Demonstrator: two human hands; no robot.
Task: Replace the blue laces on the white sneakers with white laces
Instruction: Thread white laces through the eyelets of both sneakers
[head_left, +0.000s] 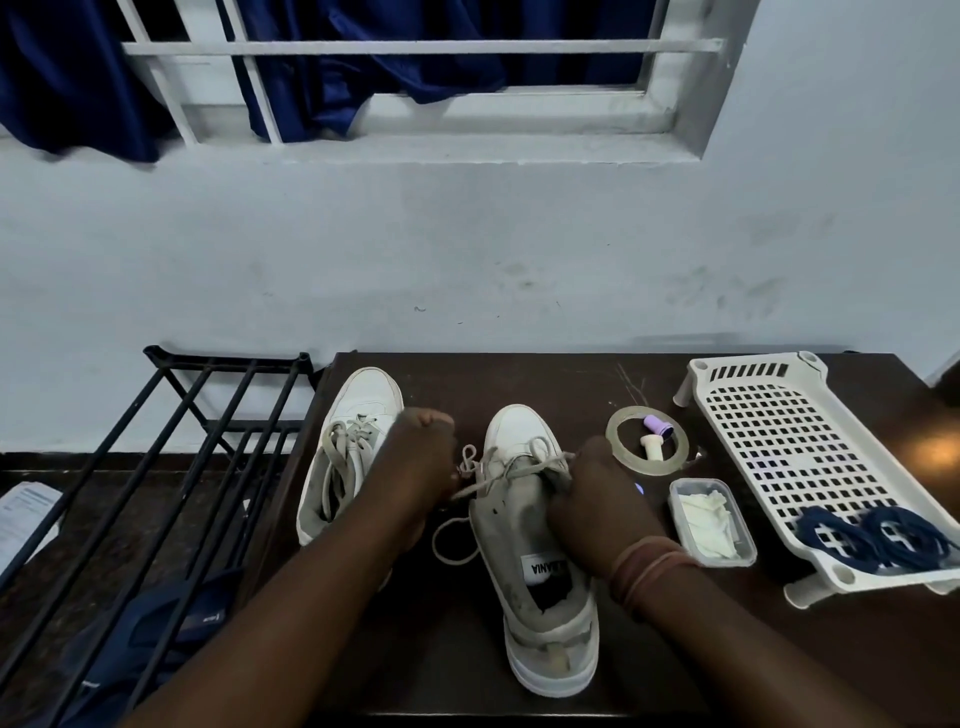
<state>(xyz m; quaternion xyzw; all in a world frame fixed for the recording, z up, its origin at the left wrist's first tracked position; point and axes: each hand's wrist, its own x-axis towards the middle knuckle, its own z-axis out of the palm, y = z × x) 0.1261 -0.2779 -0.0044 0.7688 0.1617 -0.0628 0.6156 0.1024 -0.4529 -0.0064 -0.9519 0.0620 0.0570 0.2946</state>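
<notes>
Now | left hand gripping white lace at centre frame | right hand clutching lace over right sneaker tongue | left sneaker sitting laced, centre-left | blue laces lying coiled on rack, lower right | table holding all.

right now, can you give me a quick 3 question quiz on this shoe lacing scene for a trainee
1. True or false: the blue laces lie in the white basket.
2. Which shoe are both hands working on: A) the left shoe, B) the right shoe?
3. What ring-shaped thing sits between the right shoe and the basket?

Key: 1 true. 2 B: left hand and right hand hold its white lace. 3 tape roll.
</notes>
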